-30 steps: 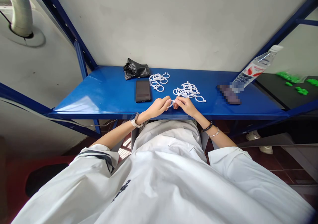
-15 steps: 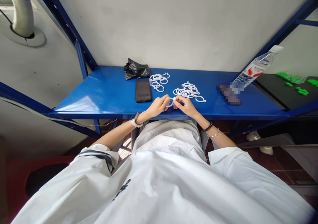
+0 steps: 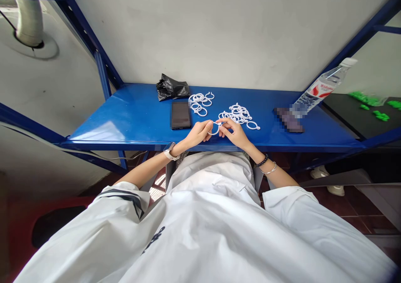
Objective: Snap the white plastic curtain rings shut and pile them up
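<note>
Near the front edge of the blue table, my left hand pinches one side of a white plastic curtain ring. At the ring's other side is my right hand, thumb and index finger around its small eyelet end, the index reaching over the top. Beyond my right hand lies a pile of white curtain rings, with a single ring at its right. A second, smaller group of rings rests behind my left hand. Fingers partly hide the held ring's ends.
Left of the smaller group lies a dark phone, with a crumpled black plastic bag behind it. On the right stand a clear water bottle and a blurred dark object. Green pieces lie on a neighbouring black surface.
My right fingers have loosened and spread a little, the index finger lifting over the ring's top. The ring shows more openly between my hands. My left hand has barely shifted.
</note>
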Action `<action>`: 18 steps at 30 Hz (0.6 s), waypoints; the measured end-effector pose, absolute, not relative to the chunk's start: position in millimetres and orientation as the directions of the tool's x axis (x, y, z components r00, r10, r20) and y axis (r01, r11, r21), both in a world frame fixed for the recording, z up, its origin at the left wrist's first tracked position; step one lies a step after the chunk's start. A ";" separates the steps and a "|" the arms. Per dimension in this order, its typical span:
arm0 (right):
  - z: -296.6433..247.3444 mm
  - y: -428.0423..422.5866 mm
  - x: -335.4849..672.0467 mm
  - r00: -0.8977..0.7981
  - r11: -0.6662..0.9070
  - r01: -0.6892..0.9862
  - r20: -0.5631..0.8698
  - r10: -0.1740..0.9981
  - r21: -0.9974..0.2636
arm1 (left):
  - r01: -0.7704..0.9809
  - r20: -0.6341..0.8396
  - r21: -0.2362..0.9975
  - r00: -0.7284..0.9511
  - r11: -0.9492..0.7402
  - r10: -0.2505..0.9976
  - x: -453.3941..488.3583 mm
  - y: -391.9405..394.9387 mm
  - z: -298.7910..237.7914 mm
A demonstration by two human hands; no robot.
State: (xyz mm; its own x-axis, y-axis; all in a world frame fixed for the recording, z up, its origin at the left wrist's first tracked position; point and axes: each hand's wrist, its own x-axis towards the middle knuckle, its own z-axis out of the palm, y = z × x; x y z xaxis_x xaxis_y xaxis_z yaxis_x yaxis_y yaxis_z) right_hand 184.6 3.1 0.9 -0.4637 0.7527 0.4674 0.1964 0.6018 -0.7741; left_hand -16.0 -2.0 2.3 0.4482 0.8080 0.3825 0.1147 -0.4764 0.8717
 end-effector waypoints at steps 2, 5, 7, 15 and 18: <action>0.9 3.3 184.7 -0.458 0.601 0.197 0.470 0.755 -0.775 | 0.126 0.380 0.872 0.434 -0.473 0.817 -15.9 -2.2 3.2; 1.1 3.3 185.0 -0.444 0.597 0.202 0.471 0.762 -0.776 | 0.159 0.375 0.865 0.423 -0.476 0.824 -15.5 -2.6 4.3; 1.2 3.3 185.1 -0.428 0.592 0.206 0.472 0.771 -0.780 | 0.176 0.372 0.860 0.426 -0.479 0.825 -15.5 -2.7 4.7; 1.8 2.7 184.9 -0.394 0.593 0.223 0.484 0.781 -0.774 | 0.294 0.371 0.772 0.512 -0.564 0.774 -16.5 -3.7 6.4; 1.7 2.4 184.7 -0.394 0.609 0.225 0.500 0.771 -0.761 | 0.308 0.384 0.760 0.499 -0.573 0.777 -15.8 -4.0 5.5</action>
